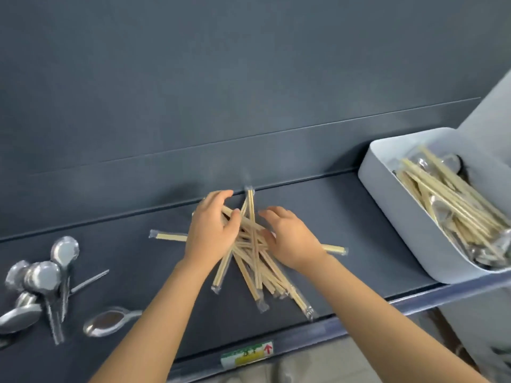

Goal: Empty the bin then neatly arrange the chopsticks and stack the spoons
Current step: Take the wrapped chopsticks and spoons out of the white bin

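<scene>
A loose, criss-crossed pile of wrapped wooden chopsticks [257,275] lies on the dark table in the middle. My left hand [211,228] is on the pile's left side, with its fingers and thumb curled round a few chopsticks. On the pile's right side rests my right hand [290,236], palm down, fingers fairly straight. Several metal spoons [44,277] lie scattered at the left, one of them [106,322] apart and bowl-up. The pale bin [387,194] at the right holds more chopsticks [448,200] and spoons.
The table's front edge [304,338] carries a green and yellow sticker [247,355]. A dark wall rises just behind the table. The bin sits close to the table's right front corner.
</scene>
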